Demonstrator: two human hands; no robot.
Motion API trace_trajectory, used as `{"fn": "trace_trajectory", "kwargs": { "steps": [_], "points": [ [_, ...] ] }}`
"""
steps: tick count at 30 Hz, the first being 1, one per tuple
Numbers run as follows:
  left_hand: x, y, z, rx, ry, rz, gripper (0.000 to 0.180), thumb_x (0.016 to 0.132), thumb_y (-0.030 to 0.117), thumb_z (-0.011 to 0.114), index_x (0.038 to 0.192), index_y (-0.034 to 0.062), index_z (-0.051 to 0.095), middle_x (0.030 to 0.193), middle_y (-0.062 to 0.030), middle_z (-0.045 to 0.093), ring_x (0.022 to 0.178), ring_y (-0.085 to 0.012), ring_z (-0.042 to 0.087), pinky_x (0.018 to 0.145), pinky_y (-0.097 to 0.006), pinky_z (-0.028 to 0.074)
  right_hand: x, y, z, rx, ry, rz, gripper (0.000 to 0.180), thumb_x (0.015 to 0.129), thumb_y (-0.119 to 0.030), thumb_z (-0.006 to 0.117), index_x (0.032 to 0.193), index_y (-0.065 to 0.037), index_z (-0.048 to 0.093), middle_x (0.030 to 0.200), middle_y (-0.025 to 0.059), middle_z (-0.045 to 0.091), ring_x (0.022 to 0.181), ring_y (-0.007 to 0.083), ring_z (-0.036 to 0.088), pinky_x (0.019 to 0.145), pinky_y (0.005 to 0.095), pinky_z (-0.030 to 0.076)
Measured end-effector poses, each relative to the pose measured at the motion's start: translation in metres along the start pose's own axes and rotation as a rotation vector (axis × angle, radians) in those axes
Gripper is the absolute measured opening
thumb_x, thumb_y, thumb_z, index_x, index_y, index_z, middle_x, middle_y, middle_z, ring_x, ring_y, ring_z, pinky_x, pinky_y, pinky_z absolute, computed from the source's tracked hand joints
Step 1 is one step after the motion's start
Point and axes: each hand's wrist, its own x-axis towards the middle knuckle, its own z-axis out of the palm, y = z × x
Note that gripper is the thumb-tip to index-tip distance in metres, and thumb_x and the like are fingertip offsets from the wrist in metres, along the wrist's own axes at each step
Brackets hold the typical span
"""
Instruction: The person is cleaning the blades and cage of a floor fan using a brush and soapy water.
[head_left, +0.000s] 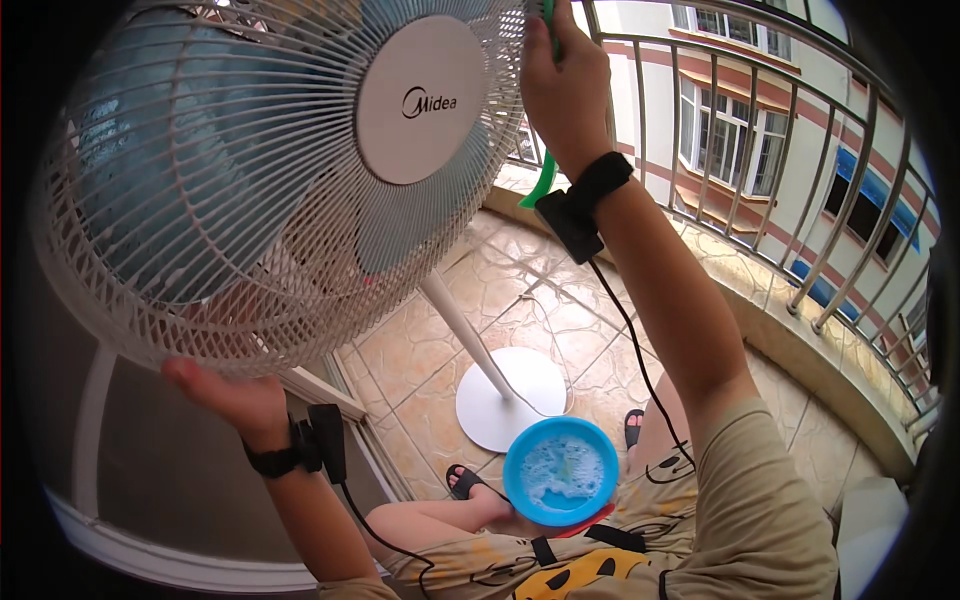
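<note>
A white standing fan (425, 100) with pale blue blades behind its wire guard fills the upper left. My left hand (235, 402) is at the lower rim of the guard, thumb stretched to the left; its other fingers are partly hidden. Up at the guard's right edge, my right hand (570, 95) is closed round a long green handle (541, 185), whose curved end hangs below the fist. The working end of this tool is mostly cut off by the top of the picture. A blue basin (512, 470) of foamy water stands between my legs.
The fan's white pole (465, 335) and round base (480, 415) stand on the tiled floor (420, 400), just beyond the basin. Metal railing (775, 130) runs along the right. A sliding door track (185, 560) lies at the left. Black cables (635, 335) trail from both wrists.
</note>
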Motion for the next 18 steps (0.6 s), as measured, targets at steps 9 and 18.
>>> {"fn": "trace_trajectory", "kwargs": {
  "steps": [9, 18],
  "points": [
    [-0.002, -0.014, -0.003, 0.076, -0.042, -0.065, 0.084, 0.099, 0.061, 0.050, 0.156, 0.0051, 0.026, 0.154, -0.0157, 0.039, 0.138, -0.0317, 0.044, 0.114, -0.048, 0.037, -0.108, 0.006, 0.038, 0.008, -0.056, 0.012, 0.046, 0.099, -0.009, 0.053, 0.139, 0.013, 0.048, 0.082, 0.0230, 0.063, 0.070, 0.0306, 0.064, 0.066, 0.0392, 0.050],
    [-0.006, -0.005, 0.002, 0.055, 0.127, 0.055, 0.052, 0.107, 0.042, 0.044, 0.130, -0.0034, 0.056, 0.129, -0.0126, 0.059, 0.116, -0.0197, 0.054, 0.105, -0.035, 0.036, -0.232, -0.018, 0.048, 0.161, -0.141, 0.298, 0.049, 0.102, -0.011, 0.053, 0.146, 0.007, 0.042, 0.088, 0.0148, 0.062, 0.073, 0.0226, 0.059, 0.067, 0.0337, 0.048]
  ]
}}
